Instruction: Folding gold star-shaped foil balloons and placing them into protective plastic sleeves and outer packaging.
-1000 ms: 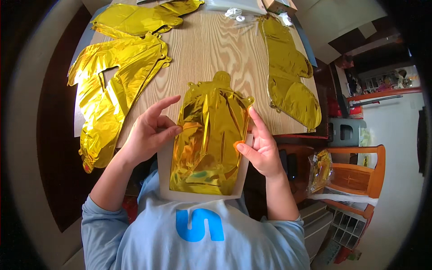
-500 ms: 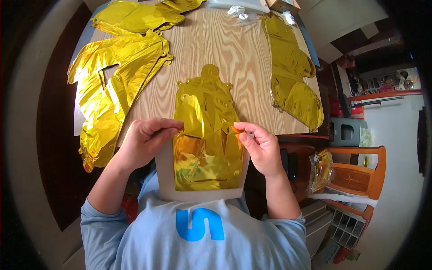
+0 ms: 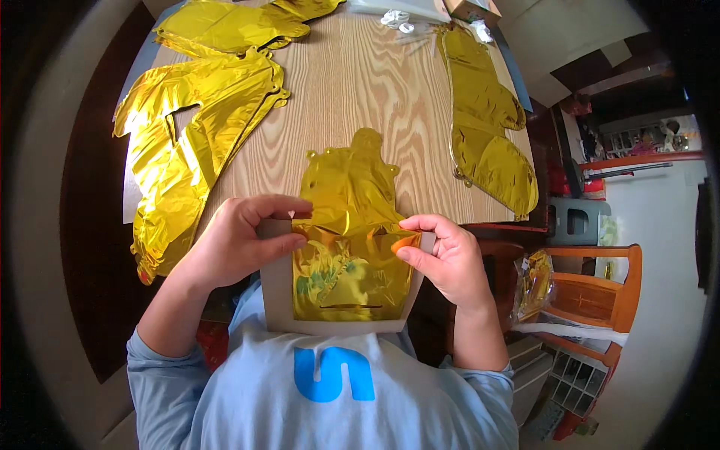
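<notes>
A flat gold foil balloon (image 3: 352, 277) lies partly on my lap and partly on the table's near edge, with a pale board (image 3: 271, 304) under its near part. A crease runs across it between my hands. My left hand (image 3: 244, 236) is at the left edge, its thumb touching the foil and its forefinger held apart above. Over on the right edge, my right hand (image 3: 446, 259) has thumb and forefinger on either side of the foil, pinching it. Orange on the foil beside that thumb looks like a reflection.
More flat gold foil balloons lie on the wood-grain table (image 3: 330, 82): a large one (image 3: 202, 142) at left, another (image 3: 225, 30) at far left, one (image 3: 487, 127) at right. White coils (image 3: 395, 18) and a cardboard box (image 3: 472, 9) stand far back. A wooden chair (image 3: 592, 289) is at right.
The balloon's far part has slid toward me and slightly right, and a crease has formed across it. My left thumb and forefinger have spread apart. My right hand has shifted slightly right and nearer.
</notes>
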A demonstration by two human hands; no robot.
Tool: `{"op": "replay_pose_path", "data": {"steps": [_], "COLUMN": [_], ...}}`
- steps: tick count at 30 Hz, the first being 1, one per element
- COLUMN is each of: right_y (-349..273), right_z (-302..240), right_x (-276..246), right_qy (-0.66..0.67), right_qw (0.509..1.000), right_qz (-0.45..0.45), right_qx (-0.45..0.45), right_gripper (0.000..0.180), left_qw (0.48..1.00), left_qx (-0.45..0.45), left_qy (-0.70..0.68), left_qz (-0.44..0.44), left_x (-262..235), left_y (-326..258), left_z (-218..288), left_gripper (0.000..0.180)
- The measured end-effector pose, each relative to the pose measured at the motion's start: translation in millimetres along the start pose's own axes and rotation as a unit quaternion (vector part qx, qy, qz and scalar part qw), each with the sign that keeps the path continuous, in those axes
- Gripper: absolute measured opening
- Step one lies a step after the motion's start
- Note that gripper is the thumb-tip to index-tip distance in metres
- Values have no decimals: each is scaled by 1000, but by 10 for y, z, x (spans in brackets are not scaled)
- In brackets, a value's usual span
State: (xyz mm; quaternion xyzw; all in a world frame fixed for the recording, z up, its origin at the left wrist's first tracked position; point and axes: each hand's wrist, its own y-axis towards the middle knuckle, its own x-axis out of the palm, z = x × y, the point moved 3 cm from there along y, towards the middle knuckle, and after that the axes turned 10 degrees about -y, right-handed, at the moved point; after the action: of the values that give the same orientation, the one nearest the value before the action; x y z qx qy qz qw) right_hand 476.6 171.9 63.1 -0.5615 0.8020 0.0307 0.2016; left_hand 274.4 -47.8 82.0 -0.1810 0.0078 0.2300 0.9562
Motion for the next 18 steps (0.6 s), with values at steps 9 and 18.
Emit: {"op": "replay_pose_path", "data": {"steps": [9,18], "right_y": [-53,1], "right_z": [-13,-9], "right_x": [-3,-64], "right_qy": [42,-1], "right_qw": [997,999], "right_qz": [15,10], "right_qx": [-65,-32], "right_gripper": [52,37], "left_qw": [997,994], "left_qx": [61,70], "left_qy": [-55,-86], "left_qz": [10,-2], "left_x": [95,95], "left_y": [-15,15], "left_z": [-23,-116], "left_gripper": [42,32]}}
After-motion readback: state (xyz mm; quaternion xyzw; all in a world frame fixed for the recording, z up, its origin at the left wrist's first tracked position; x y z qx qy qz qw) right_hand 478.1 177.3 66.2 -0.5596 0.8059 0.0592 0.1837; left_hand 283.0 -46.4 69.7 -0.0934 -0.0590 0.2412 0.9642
